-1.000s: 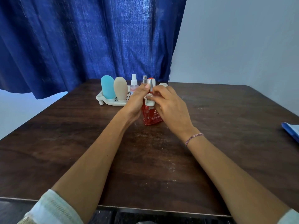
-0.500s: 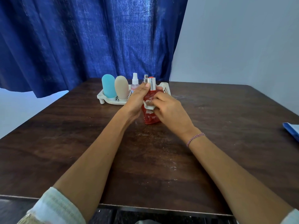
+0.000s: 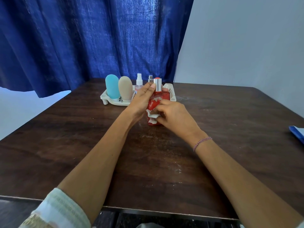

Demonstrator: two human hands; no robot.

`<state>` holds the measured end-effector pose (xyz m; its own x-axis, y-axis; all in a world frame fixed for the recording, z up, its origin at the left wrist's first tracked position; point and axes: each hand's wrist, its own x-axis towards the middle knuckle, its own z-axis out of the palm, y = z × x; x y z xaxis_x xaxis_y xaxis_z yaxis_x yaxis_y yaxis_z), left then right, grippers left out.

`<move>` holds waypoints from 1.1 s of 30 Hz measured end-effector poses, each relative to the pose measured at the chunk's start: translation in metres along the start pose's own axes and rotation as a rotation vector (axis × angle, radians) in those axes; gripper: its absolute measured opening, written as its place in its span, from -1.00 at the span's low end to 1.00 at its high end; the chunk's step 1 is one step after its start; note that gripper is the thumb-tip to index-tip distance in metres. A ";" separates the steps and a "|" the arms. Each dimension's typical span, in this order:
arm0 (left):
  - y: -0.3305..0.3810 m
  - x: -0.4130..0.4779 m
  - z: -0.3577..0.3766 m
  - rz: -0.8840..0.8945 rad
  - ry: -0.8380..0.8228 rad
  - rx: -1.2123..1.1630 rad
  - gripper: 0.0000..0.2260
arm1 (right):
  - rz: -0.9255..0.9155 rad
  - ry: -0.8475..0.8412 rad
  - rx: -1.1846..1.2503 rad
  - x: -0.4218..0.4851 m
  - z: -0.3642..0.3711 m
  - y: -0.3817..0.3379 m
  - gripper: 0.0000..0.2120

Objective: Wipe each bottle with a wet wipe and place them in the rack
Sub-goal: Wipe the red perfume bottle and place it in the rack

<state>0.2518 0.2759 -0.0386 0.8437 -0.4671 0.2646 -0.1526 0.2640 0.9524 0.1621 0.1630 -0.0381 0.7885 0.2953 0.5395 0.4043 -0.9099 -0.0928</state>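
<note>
Near the middle of the tabletop (image 3: 65, 145), a red bottle (image 3: 158, 99) with a silver cap is stood upright and is grasped round its upper part by the left hand (image 3: 142, 99), whose grip is closed about the shoulder. A crumpled wet wipe (image 3: 152, 115) is pinched in the grip of the right hand (image 3: 176, 116) and pressed against the bottle's lower front. At twelve o'clock, just behind it, a white rack (image 3: 113, 102) is loaded with a blue bottle (image 3: 112, 86), a beige bottle (image 3: 125, 88), a clear spray bottle (image 3: 139, 82) and a small silver-topped bottle (image 3: 150, 79); a blue packet (image 3: 297, 133) is seen at three o'clock.
</note>
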 end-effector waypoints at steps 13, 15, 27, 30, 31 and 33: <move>0.002 -0.001 0.005 0.015 -0.002 -0.041 -0.79 | 0.062 -0.025 -0.025 -0.001 -0.006 0.006 -0.79; 0.002 -0.001 0.004 0.002 0.004 -0.052 -0.79 | 0.027 -0.057 -0.026 -0.001 -0.004 0.002 -0.79; 0.004 -0.002 0.003 -0.038 0.095 -0.132 -0.78 | -0.029 -0.209 -0.059 0.000 -0.002 -0.001 -0.77; 0.004 -0.002 0.003 -0.050 0.099 -0.138 -0.79 | -0.037 -0.228 -0.054 -0.001 -0.001 -0.003 -0.76; 0.004 -0.002 0.003 -0.053 0.101 -0.149 -0.79 | -0.025 -0.185 -0.045 -0.001 -0.002 -0.002 -0.76; 0.005 -0.002 0.003 -0.050 0.103 -0.171 -0.77 | 0.018 -0.071 -0.034 -0.001 -0.002 0.001 -0.77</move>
<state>0.2475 0.2762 -0.0341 0.8977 -0.3964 0.1921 -0.0271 0.3857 0.9222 0.1608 0.1608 -0.0371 0.8268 0.2978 0.4772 0.3748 -0.9243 -0.0726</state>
